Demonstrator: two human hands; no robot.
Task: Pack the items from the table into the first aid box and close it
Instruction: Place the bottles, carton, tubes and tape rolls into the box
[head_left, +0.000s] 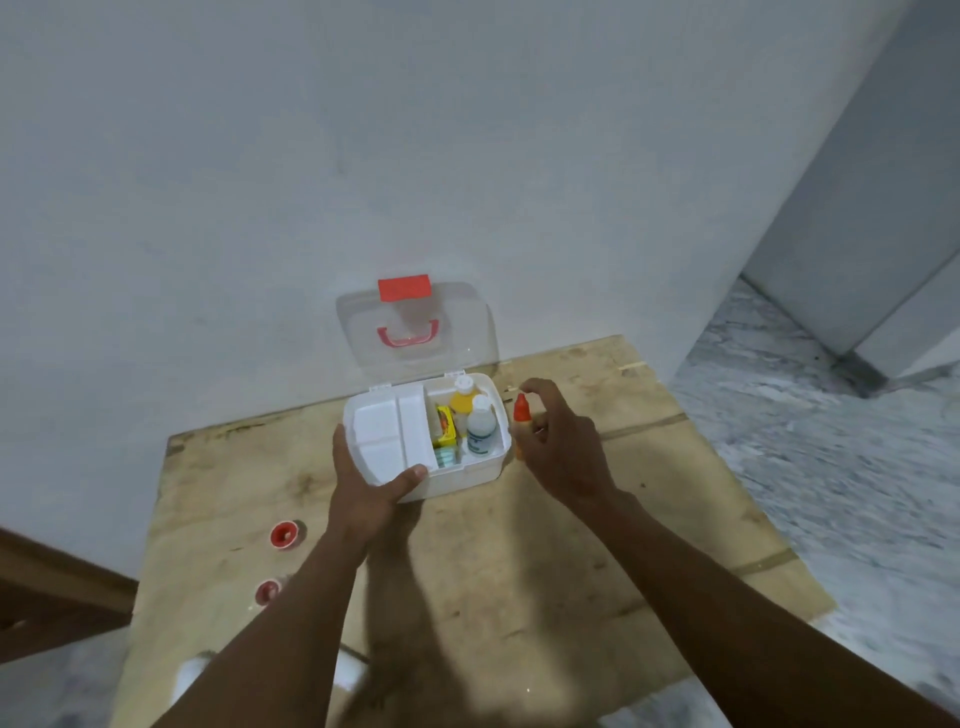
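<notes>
The white first aid box (488, 467) stands open on the plywood table (519, 571), its clear lid (467, 332) with a red latch leaning against the wall. My left hand (363, 493) grips the white tray insert (387, 431) lying over the box's left half, thumb on its front edge. The right half holds a yellow bottle (462, 405), a clear bottle (480, 434), a yellow carton (445, 428) and a teal packet (447, 458). Just right of the box, my right hand (561, 447) holds a small orange-capped bottle (521, 415) upright, index finger raised.
Two red-and-white tape rolls (283, 535) (267, 591) lie on the table's left side. Blurred white items (348, 673) (192, 675) sit near the front edge, partly behind my left forearm. A wooden panel is at the lower left; marble floor lies to the right.
</notes>
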